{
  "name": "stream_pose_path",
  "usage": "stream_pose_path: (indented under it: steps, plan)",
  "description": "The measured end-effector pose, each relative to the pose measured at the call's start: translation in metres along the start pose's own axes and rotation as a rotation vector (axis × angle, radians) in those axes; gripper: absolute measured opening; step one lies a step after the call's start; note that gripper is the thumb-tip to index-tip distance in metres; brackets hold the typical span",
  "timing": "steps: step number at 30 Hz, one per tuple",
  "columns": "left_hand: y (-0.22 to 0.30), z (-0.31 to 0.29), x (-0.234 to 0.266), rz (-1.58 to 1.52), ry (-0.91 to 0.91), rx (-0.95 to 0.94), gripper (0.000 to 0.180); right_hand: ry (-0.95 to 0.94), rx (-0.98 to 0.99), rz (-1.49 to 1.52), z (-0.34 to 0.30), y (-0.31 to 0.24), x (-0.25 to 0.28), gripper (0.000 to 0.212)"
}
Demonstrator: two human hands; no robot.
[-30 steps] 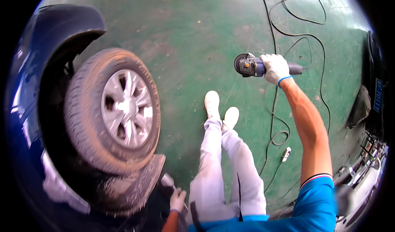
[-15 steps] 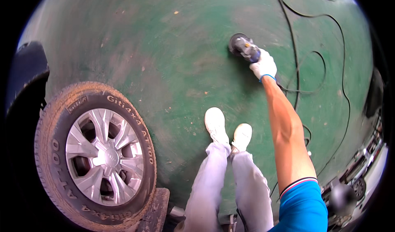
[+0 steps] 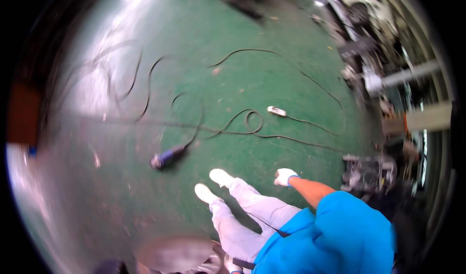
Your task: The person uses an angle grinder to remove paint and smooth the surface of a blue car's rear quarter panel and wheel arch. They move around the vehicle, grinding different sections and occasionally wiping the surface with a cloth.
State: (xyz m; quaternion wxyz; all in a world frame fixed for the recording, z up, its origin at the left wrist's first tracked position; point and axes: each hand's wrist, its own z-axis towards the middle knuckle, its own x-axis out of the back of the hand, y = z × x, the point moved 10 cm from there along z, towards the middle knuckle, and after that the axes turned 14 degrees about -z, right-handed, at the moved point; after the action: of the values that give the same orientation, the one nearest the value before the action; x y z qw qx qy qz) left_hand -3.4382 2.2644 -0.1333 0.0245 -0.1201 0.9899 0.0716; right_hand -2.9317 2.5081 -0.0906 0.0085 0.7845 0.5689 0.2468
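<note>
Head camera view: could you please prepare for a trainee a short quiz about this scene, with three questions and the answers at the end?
1. Multiple choice: where does the blue power tool lie?
a) on a workbench
b) on the green floor
c) on a chair
2. True or false: the person's right hand is gloved in white.
3. Compare: which lies nearer to the white shoes, the blue power tool or the small white block?

Key: 1. b; 2. true; 3. the blue power tool.
</note>
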Motion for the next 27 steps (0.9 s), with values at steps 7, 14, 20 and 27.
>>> stream_pose_path:
  steps: [7,14,20,27]
  plan:
    - [0.208,0.009,-0.028,0.389,-0.049,-0.198,0.039,0.188,-0.394,0.688,-0.161,0.187,-0.099,0.055]
    - [0.374,-0.032,-0.169,0.627,-0.037,-0.462,0.036,0.018,-0.459,0.781,-0.146,0.197,-0.407,0.032]
    - [0.356,-0.128,-0.35,0.79,-0.186,-0.628,0.033,-0.177,-0.59,1.385,-0.211,0.21,-0.424,0.026]
    - [0.156,-0.093,-0.518,1.243,-0.449,-0.409,0.035,0.37,-0.488,1.434,-0.179,0.341,-0.43,0.024]
